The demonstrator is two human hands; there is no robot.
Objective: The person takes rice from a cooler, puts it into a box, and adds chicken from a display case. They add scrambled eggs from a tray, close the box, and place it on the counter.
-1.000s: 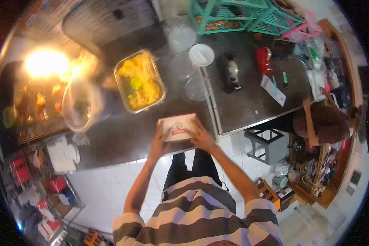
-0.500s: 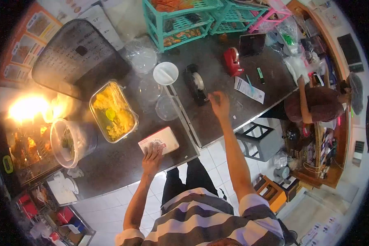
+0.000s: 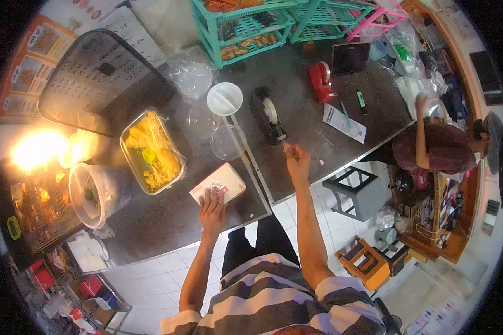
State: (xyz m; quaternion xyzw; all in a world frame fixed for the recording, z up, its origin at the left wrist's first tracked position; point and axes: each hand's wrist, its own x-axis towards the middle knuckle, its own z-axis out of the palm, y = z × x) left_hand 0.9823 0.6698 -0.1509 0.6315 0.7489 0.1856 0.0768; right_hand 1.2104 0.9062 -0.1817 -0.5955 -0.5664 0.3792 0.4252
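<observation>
My left hand (image 3: pixel 212 210) lies on the near side of a small white and red cardboard box (image 3: pixel 231 177) printed with "chicken", its fingers stretched over the lid. Just past the front end of a black tape dispenser (image 3: pixel 259 100), my right hand (image 3: pixel 298 160) pinches a short strip of clear tape (image 3: pixel 284 142) drawn from the roll. The dispenser stands on the dark counter. Beside the box, to its upper left, sits a glass dish (image 3: pixel 177 180) of yellow food under clear wrap.
Clear plastic lids (image 3: pixel 224 142) and a white cup (image 3: pixel 225 99) stand behind the box. A red tape dispenser (image 3: pixel 321 84), a receipt (image 3: pixel 346 125) and a green marker (image 3: pixel 361 103) lie to the right. Teal racks (image 3: pixel 243 25) line the back. A co-worker (image 3: pixel 433 146) is at the far right.
My right hand has come nearer the dispenser's end, and its fingers now pinch the tape strip, which shows pulled out. My left hand stays on the box.
</observation>
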